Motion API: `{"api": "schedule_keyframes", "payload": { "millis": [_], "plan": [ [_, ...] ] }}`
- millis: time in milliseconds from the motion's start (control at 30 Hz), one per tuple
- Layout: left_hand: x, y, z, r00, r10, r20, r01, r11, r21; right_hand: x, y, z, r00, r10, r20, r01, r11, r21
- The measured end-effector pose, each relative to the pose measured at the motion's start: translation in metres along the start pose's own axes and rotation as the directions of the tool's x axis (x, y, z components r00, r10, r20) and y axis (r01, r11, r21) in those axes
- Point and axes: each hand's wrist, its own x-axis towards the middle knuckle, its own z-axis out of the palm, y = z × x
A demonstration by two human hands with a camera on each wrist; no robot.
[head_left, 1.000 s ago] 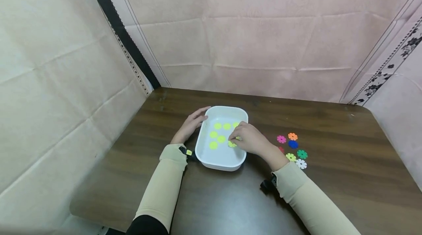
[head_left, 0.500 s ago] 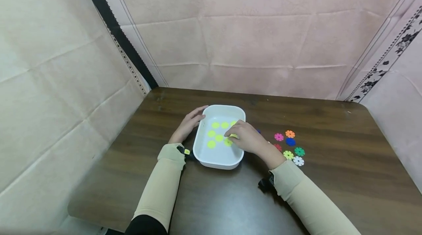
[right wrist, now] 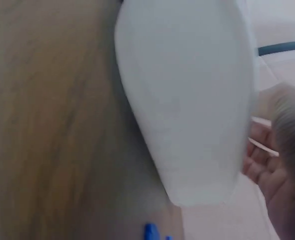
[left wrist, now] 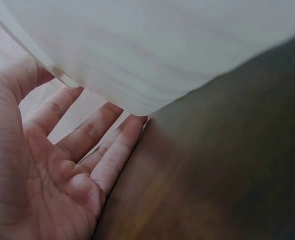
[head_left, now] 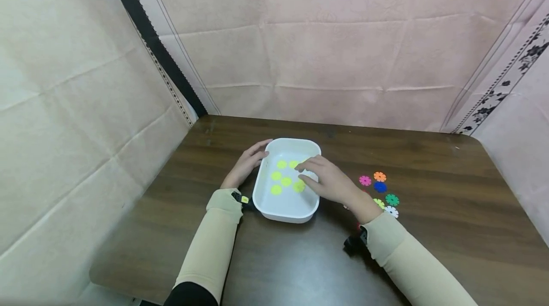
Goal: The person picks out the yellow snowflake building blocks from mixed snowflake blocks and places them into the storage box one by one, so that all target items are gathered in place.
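A white rectangular tray (head_left: 286, 206) with rounded corners stands on the table, with several yellow discs (head_left: 276, 189) on its floor. My left hand (head_left: 246, 165) holds the tray's left side, thumb at the rim; in the left wrist view the fingers (left wrist: 100, 127) reach the outer wall. My right hand (head_left: 328, 179) hovers over the tray's right side, thumb and index finger spread apart with nothing between them. Just below the thumb lies a yellow flower-shaped piece (head_left: 299, 186) with a notched edge, overlapping a disc's place. The hand hides the tray's far right part.
Right of the tray lie loose flower-shaped pieces: pink (head_left: 365, 180), orange (head_left: 380, 176), blue (head_left: 380, 187), green (head_left: 392, 199) and white (head_left: 391, 211). My right forearm partly covers others. The brown table (head_left: 446, 182) ends at a pale cloth backdrop (head_left: 326, 72).
The right hand's fingertips were together at the yellow flower-shaped piece; now they have parted and lifted off, leaving it in the tray. The left hand stays at the tray's side.
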Motion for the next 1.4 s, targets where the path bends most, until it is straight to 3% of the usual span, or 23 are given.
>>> {"api": "schedule_keyframes", "payload": {
  "millis": [100,200,400,667,933,1033,1133,1267,1400],
  "plan": [
    [0.002,0.001,0.000,1.000,0.013,0.006,-0.013,1.000,0.002,-0.007,0.004,-0.013,0.986,-0.097,-0.135,0.103,0.994,0.042],
    [0.003,0.001,-0.001,1.000,0.017,0.013,-0.017,1.000,0.004,-0.016,0.012,-0.025,0.964,-0.150,-0.221,0.162,0.986,0.040],
    [0.002,0.000,-0.003,1.000,0.022,0.002,-0.022,1.000,-0.002,-0.036,0.032,-0.045,0.945,-0.169,-0.279,0.171,0.985,-0.016],
    [0.000,-0.002,-0.001,1.000,-0.002,-0.005,0.002,1.000,-0.003,-0.073,0.054,-0.060,0.960,-0.124,-0.251,0.113,0.992,-0.059],
    [-0.002,-0.003,0.002,1.000,0.002,0.011,-0.002,1.000,-0.002,-0.111,0.070,-0.067,0.974,-0.179,-0.137,0.180,0.984,-0.008],
    [-0.001,-0.003,0.001,1.000,0.003,0.012,-0.003,1.000,-0.001,-0.124,0.076,-0.073,0.991,-0.104,-0.078,0.104,0.995,-0.015],
    [0.000,-0.004,0.000,1.000,0.011,0.006,-0.011,1.000,0.006,-0.133,0.082,-0.079,0.999,0.053,0.012,-0.053,0.997,-0.055],
    [0.002,-0.005,-0.002,1.000,0.021,0.013,-0.021,1.000,0.004,-0.139,0.087,-0.083,0.962,0.231,0.144,-0.213,0.969,-0.128],
    [0.004,-0.006,-0.002,0.999,0.030,0.023,-0.029,1.000,-0.005,-0.140,0.089,-0.084,0.935,0.286,0.208,-0.262,0.955,-0.138]
  ]
}}
